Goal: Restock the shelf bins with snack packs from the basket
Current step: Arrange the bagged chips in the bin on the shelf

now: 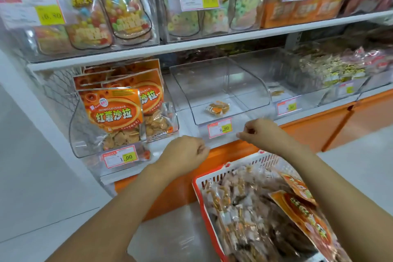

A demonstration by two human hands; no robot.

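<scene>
Shelf front (308, 118), snack pack (217, 108) crosswise in clear bin (212, 76); left grip (184, 152), right grip (259, 132) curled, empty.

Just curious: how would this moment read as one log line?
left hand: curled, empty | right hand: curled by clear bin | bin: one pack | basket: full

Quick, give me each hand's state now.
Left hand: closed, fingers curled, nothing seen in it.
Right hand: fingers curled; whether it holds anything cannot be told.
</scene>
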